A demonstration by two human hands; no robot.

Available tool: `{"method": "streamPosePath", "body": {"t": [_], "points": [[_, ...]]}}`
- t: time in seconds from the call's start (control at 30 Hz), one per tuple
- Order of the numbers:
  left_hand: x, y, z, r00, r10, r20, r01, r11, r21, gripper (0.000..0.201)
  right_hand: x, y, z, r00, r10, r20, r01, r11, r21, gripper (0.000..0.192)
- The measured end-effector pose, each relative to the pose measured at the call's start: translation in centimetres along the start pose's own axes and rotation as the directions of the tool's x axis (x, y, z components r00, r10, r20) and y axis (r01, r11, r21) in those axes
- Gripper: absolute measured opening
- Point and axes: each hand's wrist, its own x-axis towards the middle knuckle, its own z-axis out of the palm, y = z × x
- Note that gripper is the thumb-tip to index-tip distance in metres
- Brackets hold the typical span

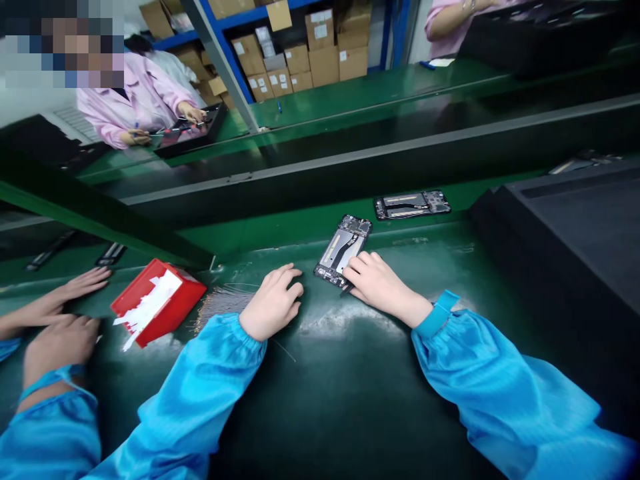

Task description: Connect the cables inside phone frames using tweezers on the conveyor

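Note:
An opened phone (336, 250), with its circuit board and a black flex cable exposed, lies at a slant in front of me on the green bench. My right hand (376, 281) is at its lower right edge, fingers closed together. From under those fingers sticks out the end of a slim dark object (346, 291); its kind is hidden. To the left of the phone and apart from it, my left hand (273, 300) rests with loosely bent fingers apart, holding nothing. Beside that wrist lies a bundle of thin wires (223, 305).
A second opened phone (413, 205) lies farther back. A red bin (183, 303) with white strips stands left, near a co-worker's hands (63, 340). A large black box (560, 267) fills the right. Beyond the divider, a person in pink (145, 93) works over a black tray (213, 130).

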Motion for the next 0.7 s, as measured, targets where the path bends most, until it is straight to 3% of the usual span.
{"method": "streamPosePath", "body": {"t": [0.2,0.37,0.57,0.7], "points": [[0.9,0.1,0.0,1.000,0.013,-0.012,-0.011,0.995,0.100,0.012,-0.3,-0.8,-0.4,0.997,-0.067,0.043,0.065,0.996,0.058,0.019],[0.9,0.2,-0.5,1.000,0.006,0.015,-0.009,0.982,0.189,0.007,-0.4,-1.3,-0.5,0.994,-0.060,0.091,0.050,0.993,0.111,0.017],[3.2,1.8,0.0,1.000,0.004,0.022,-0.008,0.981,0.192,0.015,-0.6,-1.6,0.1,0.987,-0.067,0.145,0.042,0.985,0.170,0.019],[3.6,1.9,-0.7,1.000,-0.009,0.027,0.006,0.994,0.110,0.014,-0.9,-1.6,0.3,0.989,-0.050,0.137,0.026,0.984,0.176,0.018]]}}
